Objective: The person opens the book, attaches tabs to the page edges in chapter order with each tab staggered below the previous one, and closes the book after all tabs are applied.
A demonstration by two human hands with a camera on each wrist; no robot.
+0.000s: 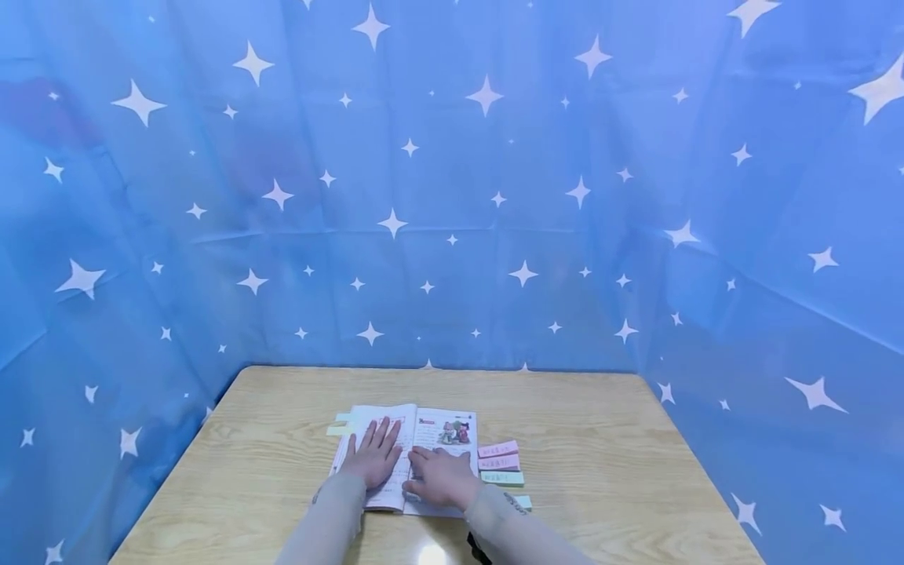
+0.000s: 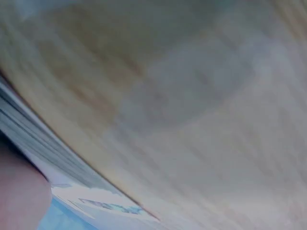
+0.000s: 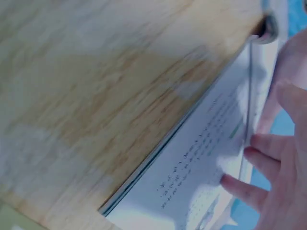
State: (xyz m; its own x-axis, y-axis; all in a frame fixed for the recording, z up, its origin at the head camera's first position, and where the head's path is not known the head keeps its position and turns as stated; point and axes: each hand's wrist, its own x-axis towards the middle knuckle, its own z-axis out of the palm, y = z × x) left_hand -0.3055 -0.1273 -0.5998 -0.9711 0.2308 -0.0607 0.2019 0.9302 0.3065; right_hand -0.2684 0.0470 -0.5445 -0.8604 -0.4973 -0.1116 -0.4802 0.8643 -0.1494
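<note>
An open book (image 1: 424,506) lies on the wooden table, with printed text and a cartoon picture on its right page. My left hand (image 1: 372,457) rests spread on the left page, fingers straight. On the right page near the middle fold lies my right hand (image 1: 441,475), its fingers reaching left toward the fold. In the right wrist view the fingers (image 3: 244,189) of that hand touch the page beside the fold. The left wrist view shows the book's page edges (image 2: 53,143) and part of the left hand (image 2: 21,196).
Pink sticky tabs (image 1: 498,450) and a green tab (image 1: 503,478) stick out past the book's right edge. Pale tabs (image 1: 339,430) show at its left edge. Behind the wooden table (image 1: 600,439) hangs a blue curtain (image 1: 452,196) with white stars.
</note>
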